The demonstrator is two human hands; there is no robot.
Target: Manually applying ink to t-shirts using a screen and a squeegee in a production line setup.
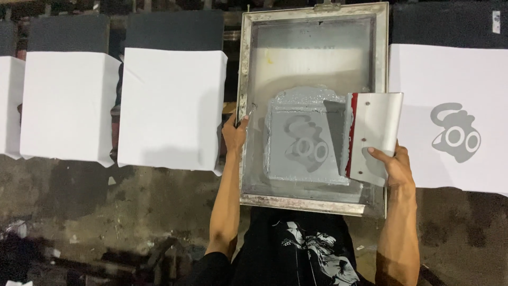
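While laid flat over a pallet in a row of white fabric panels (pixel 172 106), metal-framed printing screen (pixel 312 106) — grey ink spread over its cartoon stencil. Right of it, printed panel (pixel 455 116) bearing the same grey figure. Squeegee (pixel 373 135) tilted on the mesh, gripped by right hand (pixel 394 164), fingers wrapped round its blade. Left hand (pixel 234 132) — fingers curled, clasping the frame's left edge.
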